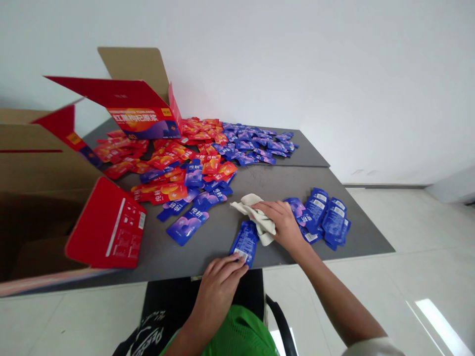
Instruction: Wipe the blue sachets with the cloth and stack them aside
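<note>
Gripping a bunched white cloth (256, 215), the right hand's fingers (280, 220) meet the top of a blue pouch (245, 243); the left hand's fingers (227, 271) press its lower end to the bench (267, 183).

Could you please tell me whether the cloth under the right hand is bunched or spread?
Bunched: the cloth gathers in folds under the right hand.
</note>
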### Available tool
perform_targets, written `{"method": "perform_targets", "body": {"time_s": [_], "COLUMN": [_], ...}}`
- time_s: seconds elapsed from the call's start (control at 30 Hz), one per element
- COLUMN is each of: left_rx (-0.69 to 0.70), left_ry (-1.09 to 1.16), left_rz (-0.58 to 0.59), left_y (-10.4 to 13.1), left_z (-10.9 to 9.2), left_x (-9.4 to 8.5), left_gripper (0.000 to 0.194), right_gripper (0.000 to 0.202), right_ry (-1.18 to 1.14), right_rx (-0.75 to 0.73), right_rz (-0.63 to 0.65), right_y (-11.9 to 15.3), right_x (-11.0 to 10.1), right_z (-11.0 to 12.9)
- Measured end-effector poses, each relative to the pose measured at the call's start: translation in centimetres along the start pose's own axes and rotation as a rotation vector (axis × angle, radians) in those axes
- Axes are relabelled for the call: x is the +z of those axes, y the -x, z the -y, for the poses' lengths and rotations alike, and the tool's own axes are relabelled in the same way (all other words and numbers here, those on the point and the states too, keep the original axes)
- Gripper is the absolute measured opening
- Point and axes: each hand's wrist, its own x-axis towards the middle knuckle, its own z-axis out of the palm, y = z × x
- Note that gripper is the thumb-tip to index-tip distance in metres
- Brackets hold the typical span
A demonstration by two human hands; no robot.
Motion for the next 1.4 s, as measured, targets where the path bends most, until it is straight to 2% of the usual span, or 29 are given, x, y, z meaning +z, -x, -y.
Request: {"method": "perform_targets", "body": {"time_s": [0.07, 0.17, 0.23, 0.3, 0.37, 0.43, 0.5, 0.57, 0.63, 0.7, 0.77, 0.87, 0.93, 1.0, 1.07, 1.13, 1.2, 1.27, 1.33, 1.4], "left_rx": [0.003, -0.015, -0.020, -0.016, -0.025, -0.038, -0.047, -0.048, -0.057, -0.066, -0.065, -0.049, -0.049, -0.056, -0.058, -0.059, -0.074, -0.089, -0.081, -0.058], "left_ry": [-0.008, -0.029, -0.018, 0.005, 0.014, 0.016, 0.021, 0.028, 0.019, 0.006, 0.009, 0.030, 0.030, 0.031, 0.038, 0.049, 0.046, 0.037, 0.036, 0.043], "left_rz": [-0.012, -0.015, -0.010, -0.007, -0.002, 0.005, 0.004, -0.005, -0.008, 0.001, 0.015, 0.017, -0.003, -0.019, -0.027, -0.027, -0.021, -0.006, -0.005, -0.019], "left_y": [0.0, -0.1, -0.1, -0.2, -0.2, -0.1, -0.1, -0.1, -0.1, -0.2, -0.3, -0.3, -0.3, -0.2, -0.2, -0.3, -0.3, -0.4, -0.4, -0.4], "left_z": [-0.1, -0.3, -0.3, -0.3, -0.2, -0.2, -0.2, -0.3, -0.4, -0.5, -0.5, -0.4, -0.4, -0.4, -0.4, -0.5, -0.6, -0.6, -0.5, -0.4], "left_x": [0.0, -0.1, -0.1, -0.2, -0.2, -0.2, -0.1, -0.1, -0.2, -0.2, -0.3, -0.3, -0.2, -0.2, -0.1, -0.2, -0.3, -0.3, -0.3, -0.2], "left_gripper": [0.028, 0.029, 0.030, 0.029, 0.028, 0.027, 0.027, 0.026, 0.025, 0.024, 0.024, 0.027, 0.027, 0.026, 0.025, 0.025, 0.024, 0.023, 0.024, 0.025], "right_gripper": [0.038, 0.035, 0.033, 0.033, 0.036, 0.038, 0.037, 0.038, 0.037, 0.035, 0.033, 0.035, 0.037, 0.038, 0.040, 0.043, 0.041, 0.037, 0.035, 0.037], "right_ry": [-0.062, -0.119, -0.117, -0.063, 0.021, 0.075, 0.061, -0.001, -0.058, -0.102, -0.132, -0.074, 0.020, 0.068, 0.041, -0.026, -0.082, -0.127, -0.152, -0.123], "right_rx": [-0.074, -0.191, -0.185, -0.110, -0.034, 0.016, 0.030, -0.004, -0.100, -0.188, -0.203, -0.114, -0.071, -0.049, -0.050, -0.088, -0.170, -0.229, -0.223, -0.168], "right_rz": [0.034, 0.189, 0.221, 0.196, 0.167, 0.115, 0.048, 0.024, 0.098, 0.197, 0.223, 0.161, 0.123, 0.060, -0.002, 0.000, 0.105, 0.200, 0.215, 0.186], "right_y": [1.6, 3.4, 3.3, 2.2, 0.6, -0.4, -0.3, 0.8, 2.4, 3.4, 3.4, 1.3, -0.4, -1.4, -1.1, 0.3, 2.0, 3.0, 2.7, 1.1], "right_x": [0.0, 1.0, 1.8, 2.1, 1.7, 0.8, -0.2, -0.8, -0.7, 0.1, 1.2, 2.2, 1.9, 0.9, -0.2, -0.8, -0.6, 0.4, 1.7, 2.6], "right_z": [2.3, 4.7, 4.1, 2.0, -0.4, -1.7, -1.1, 1.0, 3.4, 4.8, 4.3, 0.8, -1.7, -2.8, -1.9, 0.4, 2.9, 4.2, 3.8, 1.7]}}
